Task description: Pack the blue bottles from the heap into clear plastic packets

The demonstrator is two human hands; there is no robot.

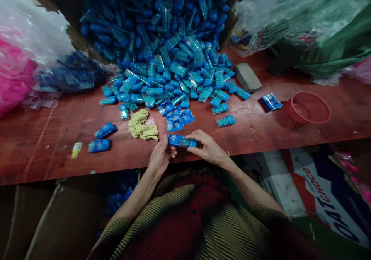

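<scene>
Both my hands hold one small blue tube at the near edge of the red-brown table. My left hand pinches its left end, where a blue label wraps it. My right hand curls over its right end. Just beyond lie a few flat blue label packets. A large heap of the same blue tubes spills from the back towards me. A crumpled yellow cloth lies left of my hands.
Two wrapped tubes lie at the left. A red mesh basket, a lone blue packet and a grey block sit to the right. Plastic bags line the back corners. Cardboard boxes stand under the table.
</scene>
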